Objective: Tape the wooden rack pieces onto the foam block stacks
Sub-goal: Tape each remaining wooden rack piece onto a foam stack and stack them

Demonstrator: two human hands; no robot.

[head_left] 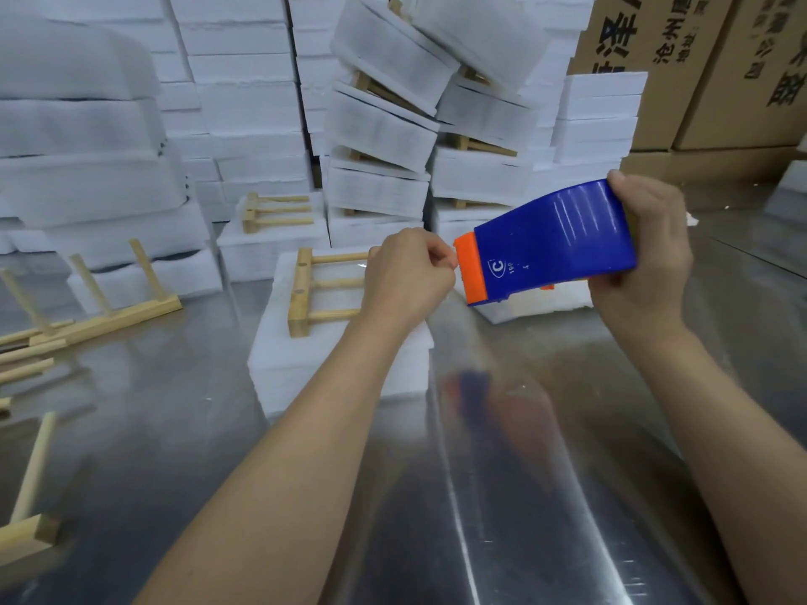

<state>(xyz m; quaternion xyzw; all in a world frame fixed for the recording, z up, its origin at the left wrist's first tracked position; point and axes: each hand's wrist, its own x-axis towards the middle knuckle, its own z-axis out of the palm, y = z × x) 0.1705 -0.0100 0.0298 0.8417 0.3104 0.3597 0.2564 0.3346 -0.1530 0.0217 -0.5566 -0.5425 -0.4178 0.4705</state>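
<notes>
A loose wooden piece (30, 486) lies on the shiny metal surface (502, 495) at the lower left of the frame. At centre, the left grip (410, 275) pinches at the orange mouth of the blue tape dispenser (554, 242). The right grip (646, 255) is wrapped round the dispenser's rear and holds it off the surface. Just behind the left grip, a wooden rack piece (303, 294) lies flat on a foam block stack (336, 369). Farther up, finished stacks (384, 124) lean in piles. Cardboard cartons (720, 58) fill the upper right.
</notes>
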